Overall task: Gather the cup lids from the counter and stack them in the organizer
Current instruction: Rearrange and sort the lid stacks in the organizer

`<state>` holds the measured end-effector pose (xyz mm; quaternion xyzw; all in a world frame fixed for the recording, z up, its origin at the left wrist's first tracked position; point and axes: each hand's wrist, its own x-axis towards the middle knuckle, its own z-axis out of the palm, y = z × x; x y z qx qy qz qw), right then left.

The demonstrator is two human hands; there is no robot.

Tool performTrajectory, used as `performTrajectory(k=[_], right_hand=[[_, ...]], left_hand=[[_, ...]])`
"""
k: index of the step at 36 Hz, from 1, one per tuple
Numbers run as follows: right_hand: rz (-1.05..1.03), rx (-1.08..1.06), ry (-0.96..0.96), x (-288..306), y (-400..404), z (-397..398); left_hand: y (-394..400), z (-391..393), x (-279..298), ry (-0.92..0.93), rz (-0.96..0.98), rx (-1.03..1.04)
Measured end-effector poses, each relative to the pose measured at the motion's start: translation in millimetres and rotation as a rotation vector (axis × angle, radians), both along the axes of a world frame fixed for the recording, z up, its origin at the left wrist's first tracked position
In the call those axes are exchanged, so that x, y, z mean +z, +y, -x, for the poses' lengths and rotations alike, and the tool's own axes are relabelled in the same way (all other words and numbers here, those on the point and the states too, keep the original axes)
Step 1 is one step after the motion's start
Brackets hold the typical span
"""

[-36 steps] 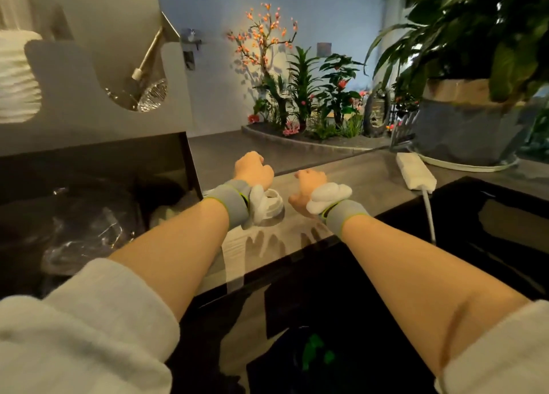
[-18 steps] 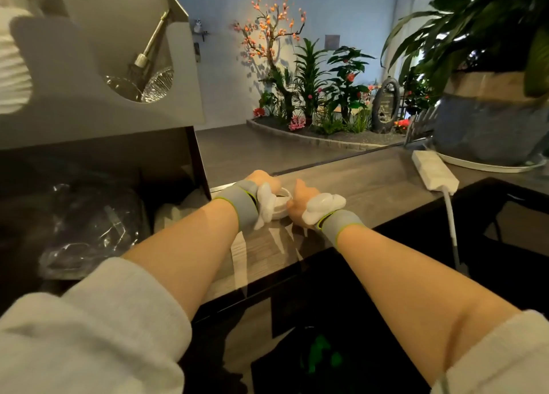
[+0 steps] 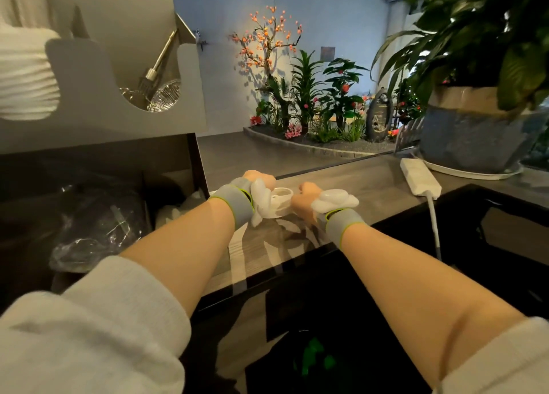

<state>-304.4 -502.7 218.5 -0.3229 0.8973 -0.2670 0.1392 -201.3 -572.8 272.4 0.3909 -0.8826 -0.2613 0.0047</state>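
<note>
Your two hands meet at a small stack of white cup lids point(image 3: 280, 201) on the grey counter point(image 3: 371, 182), a little beyond its near edge. Your left hand point(image 3: 261, 179) sits on the stack's left side and your right hand point(image 3: 307, 199) on its right, both with fingers curled against the rim; the wrist bands hide the fingertips, so how firmly either grips cannot be told. To do this step well, square the lids between both hands so the rims nest before you lift.

The organizer point(image 3: 98, 96) stands to the left and higher, with a white ribbed stack point(image 3: 25, 75) in one slot and a metal strainer point(image 3: 160, 90) in the next. A power strip point(image 3: 419, 176) and a potted plant point(image 3: 472, 132) sit far right, well apart. The organizer's front wall is the thing to clear.
</note>
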Motion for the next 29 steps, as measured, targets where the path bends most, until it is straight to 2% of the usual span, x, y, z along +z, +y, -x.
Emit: performTrajectory(k=[5, 15, 22, 29], right_hand=[[0.023, -0.032, 0.049, 18.6, 14.8, -4.9], [0.120, 0.006, 0.131, 65.4, 55.8, -22.9], [0.274, -0.006, 0.187, 100.1, 84.0, -54.6], [0.358, 0.040, 0.215, 120.4, 98.4, -85.4]], left_hand=[[12.8, -1.2, 14.2, 0.192, -0.081, 0.126], [61.7, -18.7, 47.3, 0.326, 0.004, 0.065], [102.4, -51.5, 89.3, 0.503, -0.001, 0.209], [126.6, -85.5, 116.4, 0.560, 0.036, 0.240]])
